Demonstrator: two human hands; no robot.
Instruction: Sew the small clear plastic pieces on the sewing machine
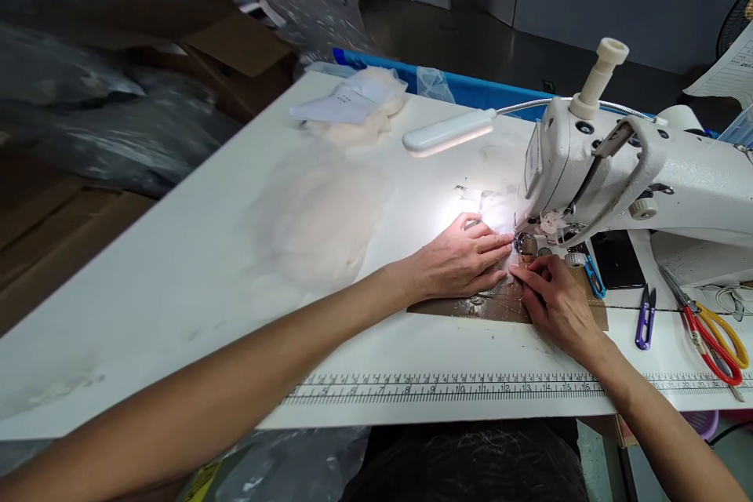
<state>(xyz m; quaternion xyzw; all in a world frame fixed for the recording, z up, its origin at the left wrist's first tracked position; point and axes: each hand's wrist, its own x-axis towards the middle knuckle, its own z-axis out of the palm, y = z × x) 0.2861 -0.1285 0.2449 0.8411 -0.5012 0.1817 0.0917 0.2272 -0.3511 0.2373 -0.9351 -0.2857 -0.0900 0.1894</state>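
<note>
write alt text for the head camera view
A left hand and right hand press pale material at the needle of a white sewing machine on a white table. Purple snips and red-and-yellow scissors lie to the right; a ruler runs along the near edge.

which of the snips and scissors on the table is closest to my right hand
The blue-handled snips, beside the right hand; the purple snips and red-and-yellow scissors lie farther right.

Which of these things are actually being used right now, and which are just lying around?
In use: left hand and right hand, both at the needle of the sewing machine; the pale cloth by them; the lit lamp.
Lying about: purple snips, red scissors, phone, fluffy white pile, ruler strip, cardboard box.
</note>
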